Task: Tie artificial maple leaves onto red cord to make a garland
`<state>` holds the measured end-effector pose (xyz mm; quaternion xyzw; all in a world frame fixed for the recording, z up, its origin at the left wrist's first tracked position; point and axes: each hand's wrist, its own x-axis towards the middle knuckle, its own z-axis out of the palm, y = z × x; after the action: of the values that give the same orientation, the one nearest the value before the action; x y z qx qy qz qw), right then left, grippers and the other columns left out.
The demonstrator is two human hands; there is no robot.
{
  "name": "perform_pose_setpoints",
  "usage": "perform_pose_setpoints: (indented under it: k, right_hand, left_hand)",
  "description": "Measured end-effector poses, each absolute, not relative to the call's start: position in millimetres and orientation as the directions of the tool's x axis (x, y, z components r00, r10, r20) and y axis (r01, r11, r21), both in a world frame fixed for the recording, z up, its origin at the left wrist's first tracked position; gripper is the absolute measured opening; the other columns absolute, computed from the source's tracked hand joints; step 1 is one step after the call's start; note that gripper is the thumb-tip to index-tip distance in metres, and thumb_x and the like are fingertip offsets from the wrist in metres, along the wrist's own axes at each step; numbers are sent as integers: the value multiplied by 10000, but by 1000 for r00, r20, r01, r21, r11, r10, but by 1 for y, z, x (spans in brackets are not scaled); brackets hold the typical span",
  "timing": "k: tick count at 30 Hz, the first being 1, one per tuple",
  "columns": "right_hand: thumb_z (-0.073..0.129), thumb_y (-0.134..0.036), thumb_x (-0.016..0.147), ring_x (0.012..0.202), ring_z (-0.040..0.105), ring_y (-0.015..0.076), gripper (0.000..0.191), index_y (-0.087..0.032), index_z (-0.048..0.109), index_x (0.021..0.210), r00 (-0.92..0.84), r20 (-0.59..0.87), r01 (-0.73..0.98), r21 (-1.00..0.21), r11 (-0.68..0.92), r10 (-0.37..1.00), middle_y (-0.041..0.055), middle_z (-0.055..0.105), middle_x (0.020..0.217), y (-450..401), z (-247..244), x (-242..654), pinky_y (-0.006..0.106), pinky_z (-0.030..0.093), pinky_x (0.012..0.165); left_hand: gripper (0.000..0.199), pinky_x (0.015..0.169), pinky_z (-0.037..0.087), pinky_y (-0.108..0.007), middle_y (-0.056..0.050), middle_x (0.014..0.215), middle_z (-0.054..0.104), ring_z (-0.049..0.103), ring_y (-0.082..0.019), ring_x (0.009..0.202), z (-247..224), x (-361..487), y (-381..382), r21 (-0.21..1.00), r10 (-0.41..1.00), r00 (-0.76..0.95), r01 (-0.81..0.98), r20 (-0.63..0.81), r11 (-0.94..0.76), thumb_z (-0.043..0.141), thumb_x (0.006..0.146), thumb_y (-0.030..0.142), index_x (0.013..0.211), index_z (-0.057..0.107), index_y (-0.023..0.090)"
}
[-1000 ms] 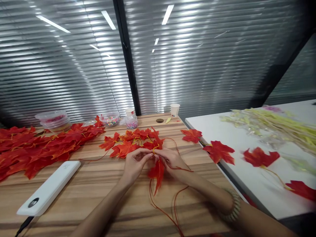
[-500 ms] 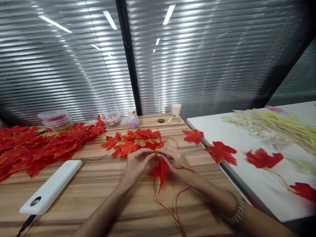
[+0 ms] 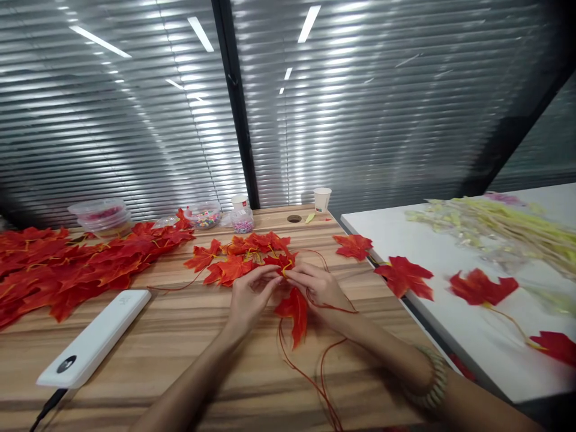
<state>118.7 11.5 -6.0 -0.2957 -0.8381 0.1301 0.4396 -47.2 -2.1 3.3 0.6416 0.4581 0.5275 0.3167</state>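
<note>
My left hand (image 3: 252, 293) and my right hand (image 3: 320, 289) meet over the wooden table, fingertips pinched close together at the yellow stem of a red artificial maple leaf (image 3: 281, 261). A second red leaf (image 3: 295, 312) hangs just below my fingers, its tip pointing toward me. Thin reddish-brown cord (image 3: 297, 367) loops from beneath my hands to the near edge, and a strand crosses my right wrist. Just beyond my hands lies a cluster of orange-red maple leaves (image 3: 231, 270) with yellow stems. The exact pinch point is too small to make out.
A big pile of red leaves (image 3: 90, 264) covers the left, near a white power bank (image 3: 96, 339). Bead tubs (image 3: 204, 217), stacked plastic containers (image 3: 101, 215) and a paper cup (image 3: 322, 200) stand at the back. Leaves (image 3: 405, 276) bridge to a white table (image 3: 477, 354) with yellow stems.
My fingertips have shifted slightly at the stem. The upright leaf tip above my hands has dropped, and the lower leaf has turned to show more of its face.
</note>
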Motion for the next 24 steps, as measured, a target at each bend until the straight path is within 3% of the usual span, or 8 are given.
perform_pose_setpoints:
  k: [10,24]
  right_hand:
    - [463,-75,812,814,555,135,316,-245,617,1030,-392,615,236,-652,721,684,34,610,911,8,-1,118,249,443,699]
    - [480,-182,841,748,555,134,204,-215,656,939,-431,597,250,-642,725,677,42,619,841,9,0,119,250,440,658]
  left_hand:
    - [401,725,508,-275,-31,772,656,626,-143,720,3,-48,-1,883,919,68,261,388,-391,602,731,232,1108,487,164]
    - [413,713,501,-255,-9,757,664,623,-130,702,2,-48,-2,844,903,97,324,419,-427,600,720,171,1114,477,180]
